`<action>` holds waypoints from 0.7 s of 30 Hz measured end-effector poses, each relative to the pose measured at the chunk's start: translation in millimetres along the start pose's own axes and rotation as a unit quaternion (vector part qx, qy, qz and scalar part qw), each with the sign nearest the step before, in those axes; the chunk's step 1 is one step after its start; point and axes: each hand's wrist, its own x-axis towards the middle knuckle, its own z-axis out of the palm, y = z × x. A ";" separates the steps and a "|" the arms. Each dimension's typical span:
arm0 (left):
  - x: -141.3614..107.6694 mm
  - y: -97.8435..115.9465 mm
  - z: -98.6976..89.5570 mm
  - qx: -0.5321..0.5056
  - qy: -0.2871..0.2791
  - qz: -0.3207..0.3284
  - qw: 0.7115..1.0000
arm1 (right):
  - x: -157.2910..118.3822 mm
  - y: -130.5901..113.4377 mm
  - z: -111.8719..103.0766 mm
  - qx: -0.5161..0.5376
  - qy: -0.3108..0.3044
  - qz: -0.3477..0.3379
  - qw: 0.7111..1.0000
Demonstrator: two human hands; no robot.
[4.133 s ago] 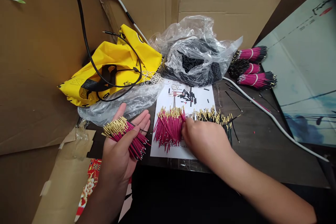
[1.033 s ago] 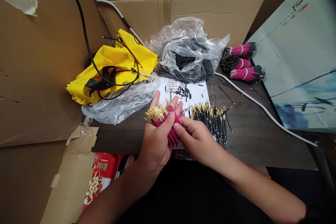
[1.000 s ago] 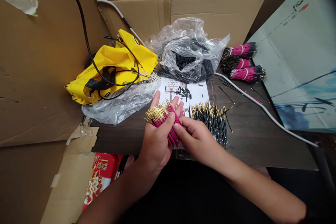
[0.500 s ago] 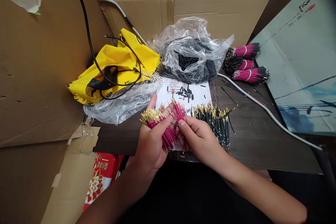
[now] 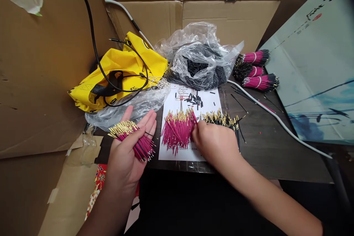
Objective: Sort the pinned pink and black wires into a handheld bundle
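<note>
On the white sheet (image 5: pixel 165 155), near its front, we have the pink wires (image 5: pixel 178 129), loose pile, gold tips pointing away from us. Right hand (image 5: pixel 217 142) is at the pile's right edge, fingers curled in; its fingertips are turned under, so we can't tell what they pinch, if anything. Left hand (image 5: pixel 124 155), apart from the pile, has its thumb pressed over a bundle (image 5: pixel 132 140) of pink and some dark wires lying across the palm, other fingers stretched out.

Black wires (image 5: pixel 221 119) lie right of the pink ones, short black tubes (image 5: pixel 196 99) scattered behind. All this is on a dark desk (image 5: pixel 276 155). At the back we see a clear bag (image 5: pixel 201 62) full of more tubes, a yellow bag (image 5: pixel 110 59) with a black cable (image 5: pixel 88 11) over it, white loops (image 5: pixel 157 82) between them, and tied bundles (image 5: pixel 261 81) at right near a white cable (image 5: pixel 298 134). Cardboard (image 5: pixel 155 13) walls the back and left; a pale painted board (image 5: pixel 318 62) leans at right.

Right hand covers part of the black wires. Print on the sheet is too small for us to read, partly covered too. Left forearm hides most of a red box (image 5: pixel 101 177) below; both forearms run out of view.
</note>
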 end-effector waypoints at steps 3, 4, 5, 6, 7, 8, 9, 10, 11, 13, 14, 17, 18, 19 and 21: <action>-1.6 1.8 -2.1 0.007 0.008 -0.004 1.000 | 6.1 -6.0 -2.7 -0.014 -0.032 -0.010 0.999; -2.0 1.6 -2.3 0.005 0.005 -0.004 1.000 | 7.2 -6.8 -4.1 -0.011 -0.032 -0.014 0.999; -2.4 1.2 -2.4 0.003 0.001 -0.004 1.000 | 8.0 -6.9 -5.4 -0.006 -0.029 -0.016 0.999; -2.6 0.7 -2.4 0.000 -0.004 -0.005 1.000 | 8.5 -6.2 -6.4 -0.003 -0.024 -0.016 1.000; -2.7 0.2 -2.3 -0.002 -0.007 -0.007 1.000 | 8.8 -5.1 -6.9 -0.002 -0.017 -0.014 1.000; -2.8 -0.3 -2.0 -0.004 -0.009 -0.007 1.000 | 9.0 -3.7 -6.8 -0.001 -0.010 -0.011 1.000; -2.8 -0.8 -1.7 -0.006 -0.010 -0.007 1.000 | 9.0 -2.4 -6.0 0.000 -0.005 -0.010 1.000; -2.8 -1.3 -1.3 -0.009 -0.013 -0.007 1.000 | 9.0 -1.3 -4.8 0.001 -0.001 -0.011 1.000; -2.8 -1.7 -0.8 -0.012 -0.019 -0.005 1.000 | 8.8 -0.7 -3.2 0.002 0.000 -0.016 1.000; -2.8 -2.9 0.0 -0.019 -0.039 0.000 0.999 | 7.6 -0.7 0.3 0.008 0.000 -0.038 0.999; -2.6 -3.7 0.4 -0.022 -0.050 0.000 0.999 | 6.6 -1.0 1.6 0.013 0.000 -0.051 0.999; -2.0 -6.6 1.8 -0.034 -0.085 -0.011 0.996 | 3.3 -0.3 1.1 0.047 -0.010 -0.069 0.996; -1.9 -7.9 2.8 -0.038 -0.097 -0.018 0.994 | 2.4 0.7 -0.9 0.065 -0.009 -0.059 0.996; -1.9 -9.2 4.0 -0.041 -0.108 -0.025 0.993 | 1.6 2.1 -3.7 0.090 -0.001 -0.044 0.995; -2.5 -12.2 8.0 -0.050 -0.133 -0.039 0.989 | 0.5 4.6 -10.9 0.175 0.020 -0.026 0.984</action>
